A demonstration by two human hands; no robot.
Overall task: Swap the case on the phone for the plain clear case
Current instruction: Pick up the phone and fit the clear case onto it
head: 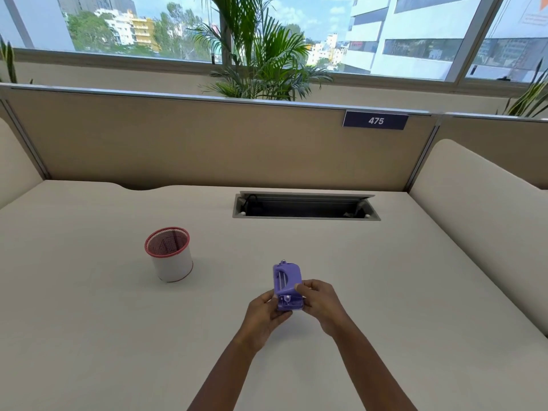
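Purple object [287, 287] held in both grips; left hand [265, 317] and right hand [321, 304] clasp its near end.

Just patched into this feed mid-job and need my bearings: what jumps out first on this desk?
The purple object, which looks like a hole punch rather than a phone, sits near the centre front of the desk, gripped at its near end by the left hand and right hand. To its left stands a red-rimmed mesh pen cup, apparently empty. Behind, an open cable tray is set in the desktop; no phone or clear case is visible.
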